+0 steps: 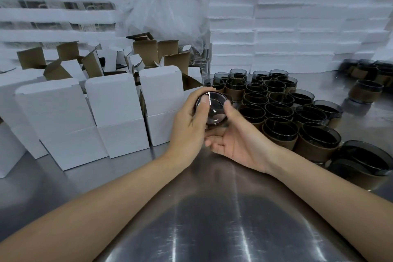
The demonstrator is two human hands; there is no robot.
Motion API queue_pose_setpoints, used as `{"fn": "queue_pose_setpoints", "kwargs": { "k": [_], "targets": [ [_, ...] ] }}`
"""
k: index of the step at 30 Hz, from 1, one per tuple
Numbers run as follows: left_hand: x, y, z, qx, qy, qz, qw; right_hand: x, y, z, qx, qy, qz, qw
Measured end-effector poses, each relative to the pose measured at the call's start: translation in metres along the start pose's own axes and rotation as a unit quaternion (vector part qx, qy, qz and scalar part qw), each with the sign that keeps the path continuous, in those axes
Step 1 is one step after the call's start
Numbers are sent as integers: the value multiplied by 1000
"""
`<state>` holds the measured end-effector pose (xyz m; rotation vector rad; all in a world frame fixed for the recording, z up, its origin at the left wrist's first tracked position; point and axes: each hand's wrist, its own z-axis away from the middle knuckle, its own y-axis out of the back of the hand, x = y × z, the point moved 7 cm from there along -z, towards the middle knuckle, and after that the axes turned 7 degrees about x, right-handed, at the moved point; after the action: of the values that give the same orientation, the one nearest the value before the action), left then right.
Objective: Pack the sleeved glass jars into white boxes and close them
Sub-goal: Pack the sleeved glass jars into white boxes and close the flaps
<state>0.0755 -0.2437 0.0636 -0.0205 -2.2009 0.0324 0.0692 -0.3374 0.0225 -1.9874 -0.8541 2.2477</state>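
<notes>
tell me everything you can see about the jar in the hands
The jar is dark smoked glass, tipped on its side with its round, thick, glossy base facing the camera. Whether it wears a brown sleeve is hidden. The left hand wraps it, thumb across the base; the right hand cups it from below, fingertips on its right edge. It is held above the steel table, between the open white boxes and the cluster of sleeved jars.

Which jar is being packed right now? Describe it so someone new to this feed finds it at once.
Start at the block of dark sleeved jars on the steel table, then look at its left edge beside the open white boxes. The held jar is gripped by the left hand and right hand. It alone is lifted and tipped, base toward the camera.
</notes>
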Motion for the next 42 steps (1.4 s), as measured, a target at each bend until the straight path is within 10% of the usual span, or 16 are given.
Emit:
{"fn": "queue_pose_setpoints", "kwargs": {
  "k": [13, 32, 42],
  "targets": [
    [-13, -5, 3, -9, 55, 64, 996, -39, 26, 8, 179, 269, 177, 930],
    [-13, -6, 0, -7, 44, 79, 996, -40, 24, 9, 187, 277, 183, 925],
    [-38, -13, -1, -23, 155, 135, 978, -62, 14, 29, 230, 374, 267, 858]
  ]
}}
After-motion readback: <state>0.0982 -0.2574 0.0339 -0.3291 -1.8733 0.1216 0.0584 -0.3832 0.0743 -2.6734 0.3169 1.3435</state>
